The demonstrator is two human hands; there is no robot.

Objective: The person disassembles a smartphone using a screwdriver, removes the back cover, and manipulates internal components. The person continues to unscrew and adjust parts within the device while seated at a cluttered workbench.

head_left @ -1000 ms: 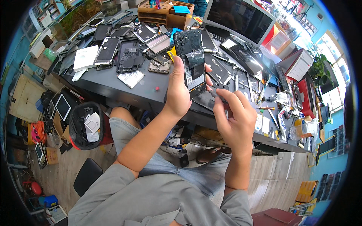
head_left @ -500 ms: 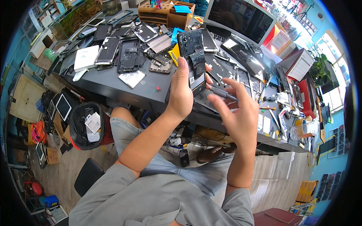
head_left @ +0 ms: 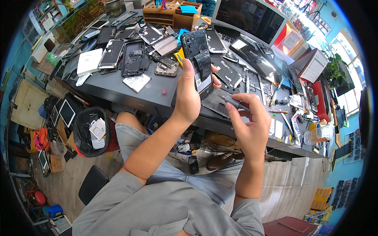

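Note:
My left hand is closed round an upright, opened black phone, thumb along its left side, fingertips showing at the right. Its back shows a camera block near the top, a dark loose strip over the middle and a pale part lower down. To the right and below, my right hand grips a dark grey screwdriver between thumb and fingers, its front end pointing up-left, a little apart from the phone. Beneath them lies a flat dark panel on the grey desk.
Phone shells and screens crowd the desk's back and left, near a wooden organiser. An open laptop stands behind, a calendar and scattered tools at right. A lined bin is on the floor at left.
My right hand has moved rightward and slightly down, away from the phone's lower edge, shifting its fingers along the screwdriver. The phone in my left hand has moved slightly left.

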